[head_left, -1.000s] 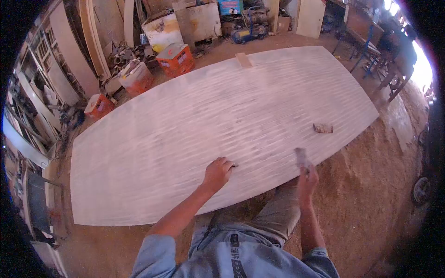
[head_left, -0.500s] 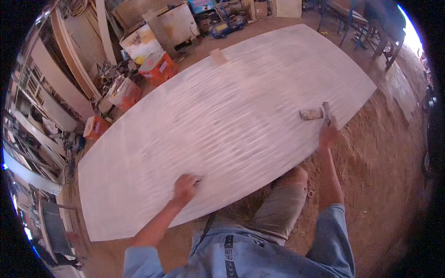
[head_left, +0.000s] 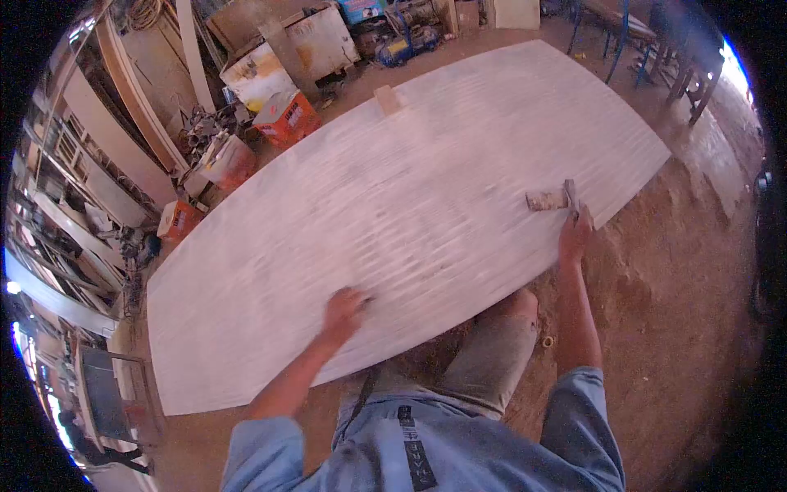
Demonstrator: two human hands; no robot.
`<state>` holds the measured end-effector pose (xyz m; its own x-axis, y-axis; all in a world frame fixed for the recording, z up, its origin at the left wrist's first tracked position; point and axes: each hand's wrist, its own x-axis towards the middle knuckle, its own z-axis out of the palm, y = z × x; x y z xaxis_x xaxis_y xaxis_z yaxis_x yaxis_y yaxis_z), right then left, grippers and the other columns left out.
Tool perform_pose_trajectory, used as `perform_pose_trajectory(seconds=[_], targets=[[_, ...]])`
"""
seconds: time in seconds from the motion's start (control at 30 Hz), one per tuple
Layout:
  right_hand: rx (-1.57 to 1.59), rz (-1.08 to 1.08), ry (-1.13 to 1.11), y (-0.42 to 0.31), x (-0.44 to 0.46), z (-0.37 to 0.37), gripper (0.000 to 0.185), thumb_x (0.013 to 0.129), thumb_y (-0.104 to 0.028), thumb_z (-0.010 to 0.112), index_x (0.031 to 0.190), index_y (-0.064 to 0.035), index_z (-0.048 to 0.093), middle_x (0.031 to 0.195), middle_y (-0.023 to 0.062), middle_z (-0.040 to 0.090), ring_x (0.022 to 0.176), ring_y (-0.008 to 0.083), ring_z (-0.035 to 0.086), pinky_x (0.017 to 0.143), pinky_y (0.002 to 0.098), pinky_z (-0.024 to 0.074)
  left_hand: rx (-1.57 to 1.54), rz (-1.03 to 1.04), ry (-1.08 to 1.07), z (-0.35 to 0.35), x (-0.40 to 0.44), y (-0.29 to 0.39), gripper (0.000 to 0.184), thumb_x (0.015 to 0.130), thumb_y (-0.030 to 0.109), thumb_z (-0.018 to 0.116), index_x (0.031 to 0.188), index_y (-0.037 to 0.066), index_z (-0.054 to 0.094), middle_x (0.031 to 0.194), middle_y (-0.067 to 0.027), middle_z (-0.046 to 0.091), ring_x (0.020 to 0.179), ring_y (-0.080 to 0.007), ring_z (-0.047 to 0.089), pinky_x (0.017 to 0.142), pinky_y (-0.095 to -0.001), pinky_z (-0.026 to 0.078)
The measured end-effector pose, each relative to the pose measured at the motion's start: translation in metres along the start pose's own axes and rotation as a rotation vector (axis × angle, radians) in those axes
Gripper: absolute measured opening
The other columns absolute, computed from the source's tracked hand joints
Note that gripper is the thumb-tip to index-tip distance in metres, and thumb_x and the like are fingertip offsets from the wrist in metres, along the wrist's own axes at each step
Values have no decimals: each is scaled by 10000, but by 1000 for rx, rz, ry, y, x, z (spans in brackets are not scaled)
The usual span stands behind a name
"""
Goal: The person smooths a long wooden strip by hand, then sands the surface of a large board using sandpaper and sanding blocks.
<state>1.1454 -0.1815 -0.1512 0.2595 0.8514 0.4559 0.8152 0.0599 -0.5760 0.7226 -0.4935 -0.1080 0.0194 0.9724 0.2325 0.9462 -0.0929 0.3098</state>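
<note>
A large whitish panel (head_left: 270, 246) with streaky ridges lies in front of me, one long edge by my knee. My left hand (head_left: 344, 314) is closed over its near left part, a small dark tip showing past the fingers; what it holds is mostly hidden. Near the right part of the near edge, my right hand (head_left: 576, 234) is wrapped round a T-shaped tool (head_left: 548, 200). This tool has a stained, pale brown piece pointing left and a dark crossbar by my fingers. Its exact kind is unclear.
A small wooden block (head_left: 387, 100) lies at the panel's far edge. Beyond stand orange boxes (head_left: 287, 119), a blue machine (head_left: 406, 47) and worn white cabinets (head_left: 324, 37). Boards (head_left: 131, 90) lean at left. Bare earth floor (head_left: 648, 303) stretches along the right.
My left hand has moved right and slightly away from me over the panel. My right hand and the tool have shifted slightly left in view. The whole view has tilted a little.
</note>
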Motion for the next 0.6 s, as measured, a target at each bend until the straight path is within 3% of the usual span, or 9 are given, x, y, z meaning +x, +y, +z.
perform_pose_trajectory(seconds=[0.07,0.13,0.23,0.27,0.37,0.5,0.6], targets=[[4,-43,53,4,-1,3,345,901,-190,503,1149,40,569,1149,249,581,1081,390,543,941,426,426,173,-58,108,-31,-67,-41,154,739,117,688,887,77,678,875,-107,640,812,-302,600,741,-399,486],[26,-31,-32,-1,0,-3,367,915,-202,487,1165,57,558,1196,240,564,1120,382,525,967,429,410,73,-211,98,-57,-97,-53,170,714,107,713,872,66,666,855,-102,638,817,-289,606,739,-380,489],[-41,-21,9,-3,-5,-4,359,894,-184,502,1150,60,563,1144,250,582,1078,396,541,948,445,419,93,-157,79,-28,-70,-46,190,703,97,712,883,62,661,855,-103,638,827,-288,607,748,-385,489],[-47,-9,22,1,-5,-1,359,894,-184,502,1150,60,563,1144,250,582,1078,396,541,948,445,419,-4,-170,84,-19,-33,-17,209,697,92,697,902,67,658,864,-109,633,836,-305,603,760,-398,490],[-2,-113,172,5,-3,3,343,864,-167,522,1127,47,577,1076,238,607,1024,394,562,914,455,432,-30,42,150,55,76,26,220,721,128,668,934,73,656,901,-126,630,871,-325,593,765,-419,485],[-56,-12,81,-13,3,-14,324,836,-132,538,1104,45,583,1022,234,617,990,382,573,887,458,437,-142,199,137,119,228,121,174,794,196,605,882,46,622,863,-145,604,878,-343,583,744,-454,481],[-41,16,47,-15,7,-15,321,834,-119,540,1105,47,582,1045,236,610,1027,376,559,915,447,423,-86,87,51,126,266,157,177,807,201,601,878,39,605,892,-149,609,891,-344,587,746,-448,487]])
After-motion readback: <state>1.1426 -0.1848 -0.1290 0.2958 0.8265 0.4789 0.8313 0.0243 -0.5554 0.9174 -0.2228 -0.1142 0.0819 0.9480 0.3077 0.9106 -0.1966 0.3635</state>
